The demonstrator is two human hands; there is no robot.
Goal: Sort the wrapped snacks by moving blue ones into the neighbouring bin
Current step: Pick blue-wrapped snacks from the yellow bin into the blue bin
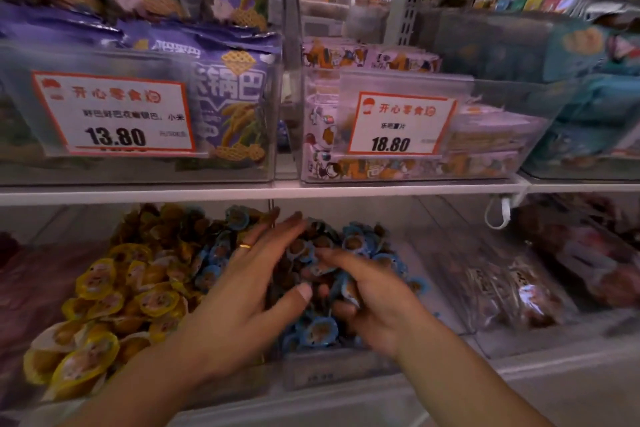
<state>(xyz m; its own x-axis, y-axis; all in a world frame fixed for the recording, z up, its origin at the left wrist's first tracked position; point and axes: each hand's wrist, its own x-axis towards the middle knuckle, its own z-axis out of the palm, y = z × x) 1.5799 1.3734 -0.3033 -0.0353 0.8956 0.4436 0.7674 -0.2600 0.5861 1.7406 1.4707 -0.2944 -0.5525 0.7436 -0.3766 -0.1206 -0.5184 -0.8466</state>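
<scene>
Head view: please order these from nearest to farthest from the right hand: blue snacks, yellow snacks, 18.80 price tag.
1. blue snacks: under the right hand.
2. yellow snacks: left bin, beyond the left hand.
3. 18.80 price tag: shelf above.

Purple snack bags (pixel 228 94) behind price tags (pixel 114 114)

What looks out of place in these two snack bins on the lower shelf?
Several blue-wrapped snacks sit among the yellow-wrapped snacks in the left bin, near the divider. Blue belongs in the right bin.
</scene>
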